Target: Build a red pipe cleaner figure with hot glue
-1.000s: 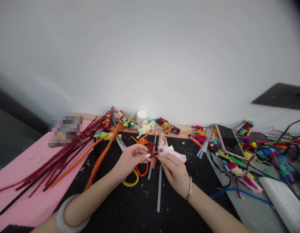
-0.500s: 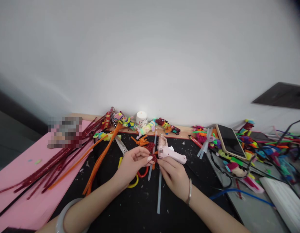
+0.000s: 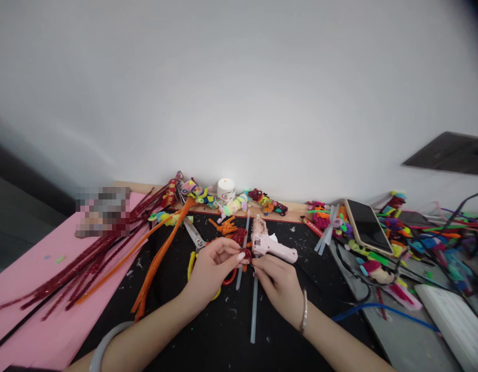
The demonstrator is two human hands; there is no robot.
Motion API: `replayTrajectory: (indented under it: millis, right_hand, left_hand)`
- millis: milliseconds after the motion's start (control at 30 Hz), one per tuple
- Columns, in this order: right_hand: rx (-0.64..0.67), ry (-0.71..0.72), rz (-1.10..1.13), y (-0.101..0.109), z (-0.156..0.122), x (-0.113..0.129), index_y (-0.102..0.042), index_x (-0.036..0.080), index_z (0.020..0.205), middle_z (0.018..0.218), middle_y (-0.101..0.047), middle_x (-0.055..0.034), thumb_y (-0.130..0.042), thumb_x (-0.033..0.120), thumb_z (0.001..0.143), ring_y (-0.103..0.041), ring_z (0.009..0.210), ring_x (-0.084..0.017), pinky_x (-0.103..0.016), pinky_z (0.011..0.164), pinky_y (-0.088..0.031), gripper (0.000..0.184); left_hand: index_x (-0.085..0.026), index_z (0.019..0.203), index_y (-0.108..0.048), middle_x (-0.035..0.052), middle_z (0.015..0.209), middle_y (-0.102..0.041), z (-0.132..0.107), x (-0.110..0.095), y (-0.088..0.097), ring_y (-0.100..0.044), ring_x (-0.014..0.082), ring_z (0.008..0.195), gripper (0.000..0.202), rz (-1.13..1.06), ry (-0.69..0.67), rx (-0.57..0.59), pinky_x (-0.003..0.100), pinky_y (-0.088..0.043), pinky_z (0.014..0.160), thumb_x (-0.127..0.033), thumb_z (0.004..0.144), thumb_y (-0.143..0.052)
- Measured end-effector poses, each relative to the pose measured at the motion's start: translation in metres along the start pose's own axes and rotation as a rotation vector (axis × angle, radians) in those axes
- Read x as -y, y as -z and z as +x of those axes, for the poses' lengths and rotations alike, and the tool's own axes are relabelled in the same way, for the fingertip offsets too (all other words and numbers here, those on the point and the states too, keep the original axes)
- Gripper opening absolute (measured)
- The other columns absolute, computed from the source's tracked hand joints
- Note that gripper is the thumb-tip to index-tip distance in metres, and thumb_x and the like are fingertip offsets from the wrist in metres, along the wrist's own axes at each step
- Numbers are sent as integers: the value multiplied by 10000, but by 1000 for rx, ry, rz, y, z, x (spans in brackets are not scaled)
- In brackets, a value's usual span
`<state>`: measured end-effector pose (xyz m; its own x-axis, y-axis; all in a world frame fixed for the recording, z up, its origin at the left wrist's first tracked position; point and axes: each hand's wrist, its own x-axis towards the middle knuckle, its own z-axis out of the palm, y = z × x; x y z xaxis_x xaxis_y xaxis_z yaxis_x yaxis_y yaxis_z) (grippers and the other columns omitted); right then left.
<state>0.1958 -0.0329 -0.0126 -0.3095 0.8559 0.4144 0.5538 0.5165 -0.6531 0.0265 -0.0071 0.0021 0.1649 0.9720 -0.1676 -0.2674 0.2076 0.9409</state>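
Note:
Both hands meet over the black mat (image 3: 223, 330), pinching a small dark red glittery pipe-cleaner piece (image 3: 245, 254) between their fingertips. My left hand (image 3: 211, 268) grips it from the left, fingers curled. My right hand (image 3: 277, 281) pinches it from the right. A pink glue gun (image 3: 272, 247) lies just behind my right hand. Scissors (image 3: 195, 236) with yellow and red handles lie partly hidden under my left hand. Clear glue sticks (image 3: 254, 305) lie between my wrists.
Long red and orange pipe cleaners (image 3: 107, 248) spread over a pink sheet (image 3: 37, 289) at left. Small colourful figures and a white tape roll (image 3: 225, 189) line the wall. A phone (image 3: 366, 225), cables, scraps and a white keyboard (image 3: 451, 320) crowd the right.
Both hands have drawn slightly toward me with the red piece, off the glue gun, and the fingers have shifted around it. The glue gun lies still.

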Motion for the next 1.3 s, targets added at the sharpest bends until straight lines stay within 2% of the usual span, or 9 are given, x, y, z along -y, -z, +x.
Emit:
replayTrajectory:
  millis: [100,200,267,367,633,1300]
  right_hand:
    - [13,-171,154,-2,2,2,-661,190,785,671,-633,-23,-494,181,869,-587,594,-143,-245,575,-481,187]
    - [55,-388,358,-6,2,2,-626,179,689,507,-551,31,-509,242,858,-475,386,-91,-202,410,-397,215]
    - [82,-497,497,-8,2,1,-591,175,658,420,-486,67,-522,283,847,-417,311,-71,-185,353,-349,229]
    - [94,-574,644,-10,3,1,-558,176,646,400,-501,72,-561,336,817,-465,307,-79,-182,348,-375,234]
    - [111,-611,798,-11,5,0,-547,174,649,448,-580,42,-614,448,773,-558,345,-103,-207,387,-470,308]
    - [89,-626,828,-11,7,0,-572,167,622,455,-593,45,-649,407,743,-542,318,-88,-184,357,-447,280]
  left_hand:
    - [-160,755,-608,-23,653,-653,0,2,1,-641,127,642,155,30,-22,27,231,-516,640,-204,662,-723]
    - [-165,752,-610,-10,665,-661,0,2,1,-639,139,634,144,81,-48,33,241,-504,624,-215,670,-717]
    - [-163,747,-612,-10,657,-656,-1,3,0,-628,135,618,138,103,-56,31,238,-497,613,-217,671,-713]
    - [-163,739,-605,-21,644,-641,-1,4,0,-617,124,612,143,84,-43,36,229,-496,611,-213,664,-716]
    - [-165,740,-618,-15,657,-647,-2,7,1,-607,129,632,123,104,-51,64,235,-483,634,-214,673,-709]
    - [-160,726,-614,-20,630,-620,0,5,1,-565,114,594,113,105,-37,96,224,-451,603,-193,665,-703]
